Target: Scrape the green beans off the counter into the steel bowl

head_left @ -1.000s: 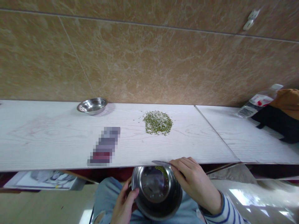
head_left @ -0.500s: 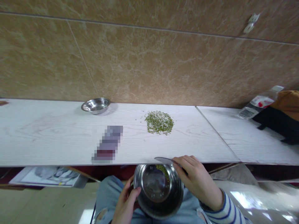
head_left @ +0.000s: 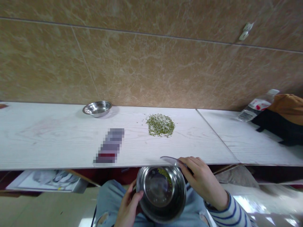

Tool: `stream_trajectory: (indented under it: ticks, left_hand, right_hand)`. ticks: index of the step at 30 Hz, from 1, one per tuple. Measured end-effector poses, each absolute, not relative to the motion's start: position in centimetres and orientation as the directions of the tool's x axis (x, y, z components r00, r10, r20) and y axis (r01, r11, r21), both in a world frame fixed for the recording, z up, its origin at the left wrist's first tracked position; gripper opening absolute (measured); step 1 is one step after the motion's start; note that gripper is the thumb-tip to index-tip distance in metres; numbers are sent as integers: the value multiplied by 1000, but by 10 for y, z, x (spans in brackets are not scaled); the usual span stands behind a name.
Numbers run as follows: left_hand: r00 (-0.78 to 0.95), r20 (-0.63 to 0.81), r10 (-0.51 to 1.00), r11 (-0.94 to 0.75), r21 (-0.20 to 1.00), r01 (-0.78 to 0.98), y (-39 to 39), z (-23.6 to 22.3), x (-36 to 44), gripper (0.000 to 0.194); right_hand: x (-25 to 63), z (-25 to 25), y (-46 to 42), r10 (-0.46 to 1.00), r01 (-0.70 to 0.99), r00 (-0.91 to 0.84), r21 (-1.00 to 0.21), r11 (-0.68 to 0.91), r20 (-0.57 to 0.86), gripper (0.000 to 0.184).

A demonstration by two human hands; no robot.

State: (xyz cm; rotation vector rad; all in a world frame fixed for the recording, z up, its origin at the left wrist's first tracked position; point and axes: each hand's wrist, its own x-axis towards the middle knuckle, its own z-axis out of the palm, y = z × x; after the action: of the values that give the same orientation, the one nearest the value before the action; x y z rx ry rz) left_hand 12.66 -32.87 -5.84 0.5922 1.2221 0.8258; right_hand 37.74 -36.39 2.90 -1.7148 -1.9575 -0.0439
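A steel bowl rests on my lap just below the table's front edge, with a few green beans inside near its far rim. My left hand grips the bowl's left rim, fingers closed on it. My right hand is closed on a thin grey flat scraper, whose blade lies at the table's front edge above the bowl. A pile of green beans lies on the white table, farther back and apart from both hands.
A second steel bowl stands at the back by the tiled wall. A blurred-out flat object lies left of the beans. A plastic bottle and a dark and orange bag sit at the far right. Papers lie under the table.
My right hand and the scraper have shifted slightly to the right along the table edge. The bowl and my left hand stay in place.
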Motion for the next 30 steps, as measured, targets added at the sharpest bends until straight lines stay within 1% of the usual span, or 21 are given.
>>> stream_trajectory:
  ticks: [4, 8, 12, 19, 22, 27, 30]
  left_hand:
    - [125, -593, 795, 604, 760, -241, -328, -61, 129, 69]
    - [102, -590, 801, 592, 756, -278, -327, -70, 132, 74]
    - [90, -596, 798, 594, 753, -281, -323, -77, 132, 74]
    - [49, -608, 792, 595, 753, -282, -315, -89, 134, 67]
    - [48, -621, 783, 605, 739, -297, -311, -93, 136, 68]
    - [30, -663, 748, 640, 708, -299, -308, -101, 133, 76]
    - [11, -660, 751, 629, 711, -315, -307, -103, 130, 74]
  right_hand:
    - [388, 27, -358, 897, 941, -8, -301, 156, 441, 18]
    - [407, 22, -343, 866, 953, 59, -285, 99, 496, 23]
    - [423, 17, -325, 865, 951, 118, -306, 42, 487, 24]
    - [445, 12, -297, 864, 934, 220, -353, -53, 452, 27]
    - [454, 10, -286, 858, 928, 263, -360, -98, 442, 29]
    - [464, 9, -275, 866, 939, 268, -314, -137, 422, 28]
    - [470, 12, -271, 883, 950, 272, -253, -183, 382, 28]
